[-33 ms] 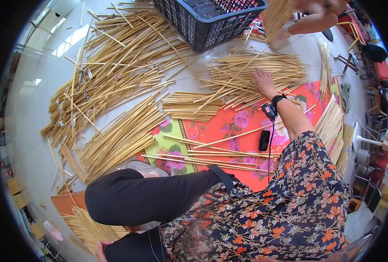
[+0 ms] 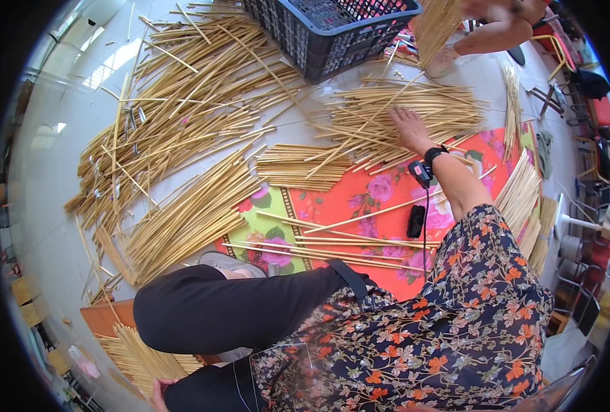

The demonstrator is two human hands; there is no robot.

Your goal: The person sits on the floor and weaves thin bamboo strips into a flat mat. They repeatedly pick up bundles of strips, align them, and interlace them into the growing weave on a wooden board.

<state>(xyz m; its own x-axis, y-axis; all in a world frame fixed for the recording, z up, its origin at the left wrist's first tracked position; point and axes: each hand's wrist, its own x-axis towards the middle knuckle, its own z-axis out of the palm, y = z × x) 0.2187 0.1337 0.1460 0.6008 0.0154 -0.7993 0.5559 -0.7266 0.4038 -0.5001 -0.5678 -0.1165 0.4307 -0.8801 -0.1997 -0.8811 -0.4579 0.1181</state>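
My right hand (image 2: 409, 130) reaches far forward and lies flat, fingers apart, on a loose pile of pale bamboo sticks (image 2: 401, 113). A black band (image 2: 434, 154) sits on that wrist. My left hand (image 2: 158, 395) shows only partly at the lower edge, against a bundle of sticks (image 2: 133, 353) that lies on a brown board (image 2: 102, 317). Its grip is hidden. My knee in black trousers (image 2: 216, 309) crosses the middle, below a flowered dress (image 2: 456, 323).
A red flowered mat (image 2: 380, 199) holds long sticks and a small black device (image 2: 415, 221). Big stick heaps (image 2: 181, 117) cover the floor on the left. A black crate (image 2: 332, 31) stands at the top. Another person (image 2: 497, 31) handles sticks at the top right.
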